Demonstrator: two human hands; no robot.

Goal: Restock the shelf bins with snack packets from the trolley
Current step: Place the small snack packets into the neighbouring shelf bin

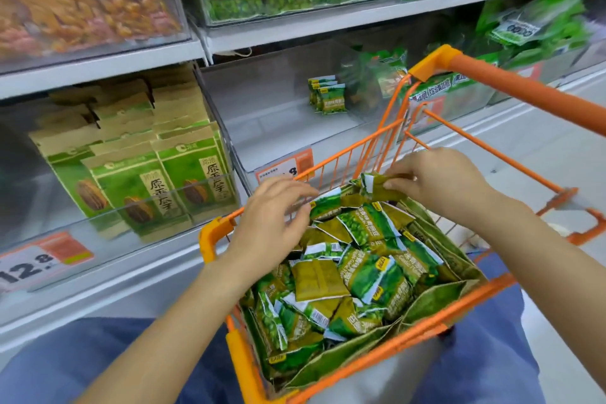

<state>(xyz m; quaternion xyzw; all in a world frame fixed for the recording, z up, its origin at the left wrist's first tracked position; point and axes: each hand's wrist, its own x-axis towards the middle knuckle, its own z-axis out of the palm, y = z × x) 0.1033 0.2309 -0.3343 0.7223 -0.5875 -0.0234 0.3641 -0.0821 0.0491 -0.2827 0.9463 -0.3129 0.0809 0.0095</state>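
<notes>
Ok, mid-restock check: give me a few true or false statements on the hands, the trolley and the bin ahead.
1. The right hand pinches a snack packet at the trolley's far end. True.
2. The left hand grips two packets. False: it hovers with spread fingers, holding nothing.
3. The clear bin behind the trolley is full. False: only a few green packets stand in it.
4. The orange trolley holds many green packets. True.
</notes>
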